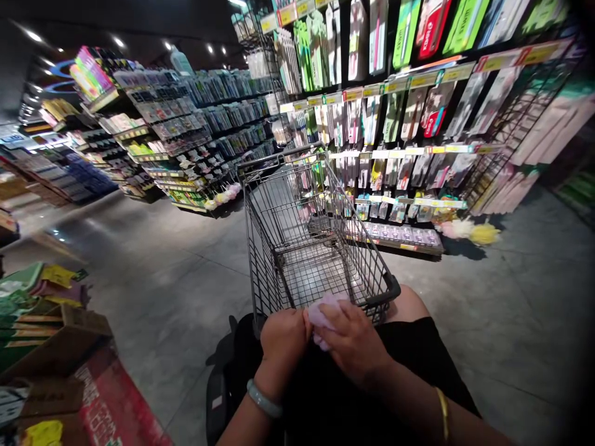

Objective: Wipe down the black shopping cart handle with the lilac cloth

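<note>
A crumpled pale purple cloth is bunched in my right hand, whose fingers curl over it. My left hand is closed in a fist right beside it, the thumb side touching the cloth. What the left fingers hold, if anything, is hidden under the hand. Both hands are above my lap, at the near end of a dark metal shopping cart. The cart's wire basket stretches away from me, with its black corner to the right of my hands.
A tall rack of hanging packaged goods stands behind the cart to the right. More stocked shelves line the left. Cardboard boxes and a red printed panel are close at the left. Grey floor lies between.
</note>
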A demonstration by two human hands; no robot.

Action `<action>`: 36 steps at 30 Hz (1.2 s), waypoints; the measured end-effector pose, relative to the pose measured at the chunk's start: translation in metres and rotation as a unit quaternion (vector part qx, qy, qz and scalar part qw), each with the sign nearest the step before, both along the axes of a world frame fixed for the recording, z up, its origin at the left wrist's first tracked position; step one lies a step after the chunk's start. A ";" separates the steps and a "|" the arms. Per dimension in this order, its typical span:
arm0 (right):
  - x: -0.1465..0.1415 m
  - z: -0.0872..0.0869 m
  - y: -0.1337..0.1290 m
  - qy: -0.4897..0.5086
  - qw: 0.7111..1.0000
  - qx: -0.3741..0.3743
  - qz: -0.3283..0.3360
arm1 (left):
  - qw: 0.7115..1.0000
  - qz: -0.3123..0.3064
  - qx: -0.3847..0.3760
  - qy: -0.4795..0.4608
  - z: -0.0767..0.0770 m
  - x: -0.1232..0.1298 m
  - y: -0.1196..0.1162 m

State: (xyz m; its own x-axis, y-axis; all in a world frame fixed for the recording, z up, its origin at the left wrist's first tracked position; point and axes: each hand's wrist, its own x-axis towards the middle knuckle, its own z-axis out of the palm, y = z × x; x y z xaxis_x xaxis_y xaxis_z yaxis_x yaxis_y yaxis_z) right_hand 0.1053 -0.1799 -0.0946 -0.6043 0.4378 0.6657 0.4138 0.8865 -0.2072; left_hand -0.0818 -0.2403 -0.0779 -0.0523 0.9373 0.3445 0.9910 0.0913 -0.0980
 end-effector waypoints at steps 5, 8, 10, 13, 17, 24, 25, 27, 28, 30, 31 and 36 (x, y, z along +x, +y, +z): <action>0.030 -0.005 0.017 0.008 0.999 -0.029 -0.012 | 1.000 0.003 0.015 0.004 -0.001 0.002 0.000; 0.047 -0.007 0.023 0.024 0.997 -0.042 -0.060 | 1.000 0.008 0.027 0.003 -0.003 0.008 0.002; 0.044 -0.010 0.021 0.032 0.997 -0.028 -0.064 | 1.000 0.005 0.028 0.002 -0.003 0.013 0.002; 0.036 -0.014 0.020 0.035 0.998 -0.001 -0.044 | 1.000 -0.004 0.019 -0.002 -0.002 0.020 0.003; 0.051 -0.015 0.029 0.014 0.998 -0.001 -0.055 | 1.000 -0.023 0.009 -0.003 -0.002 0.028 0.005; 0.085 -0.005 0.035 -0.001 0.990 -0.032 -0.135 | 0.999 -0.046 0.020 -0.010 -0.005 0.042 0.010; 0.082 -0.003 0.035 0.001 0.990 -0.036 -0.140 | 0.998 -0.051 0.024 -0.009 -0.005 0.042 0.010; 0.071 0.001 0.033 0.000 0.990 -0.042 -0.134 | 0.998 -0.050 0.034 -0.003 -0.005 0.041 0.011; 0.064 0.003 0.032 -0.005 0.992 -0.046 -0.120 | 0.998 -0.046 0.039 0.001 -0.004 0.039 0.010; 0.049 0.007 0.031 -0.021 0.995 -0.057 -0.079 | 0.998 -0.036 0.043 0.010 -0.004 0.033 0.009; 0.042 0.009 0.031 -0.029 0.996 -0.063 -0.058 | 0.998 -0.032 0.042 0.015 -0.005 0.029 0.008; 0.019 0.025 0.035 -0.079 0.992 -0.102 0.009 | 0.999 -0.001 0.034 0.034 -0.006 0.001 0.003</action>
